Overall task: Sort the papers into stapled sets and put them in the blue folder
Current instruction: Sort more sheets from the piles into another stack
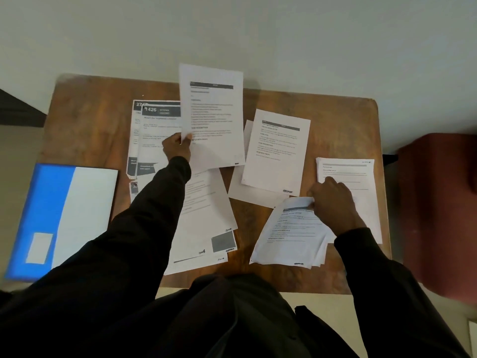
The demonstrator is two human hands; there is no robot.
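Holding one white printed sheet of paper [211, 117] tilted up off the table, the left hand [178, 148] pinches its lower left edge between thumb and fingers, probably so the heading can be read and matched to a pile. The sheet hangs over the far middle of the brown wooden table [343, 117], clear of the papers below it.

The right hand [333, 200] is curled on the top edge of a fanned bundle of white printed pages [289, 236] near the front right, gripping them together as a set being gathered. Just behind that hand lies a flat white sheet with faint grey lines [361, 182], at the table's right edge.

The other papers lie apart in loose groups, which looks like sorting by type: a stack of pages with dark grey header bars [154, 130] at the far left, a slanted pile of white pages with small logos [206, 220] under the left sleeve, and a middle pile of two or three text sheets [276, 153].

The flat blue plastic folder with a white rectangular label [44, 210] sits at the table's front left and juts past its edge, well apart from both hands; a white panel covers its right half. No paper looks filed yet, I judge, and no stapler is in view. A dark red upholstered seat [438, 202] stands beside the table on the right.
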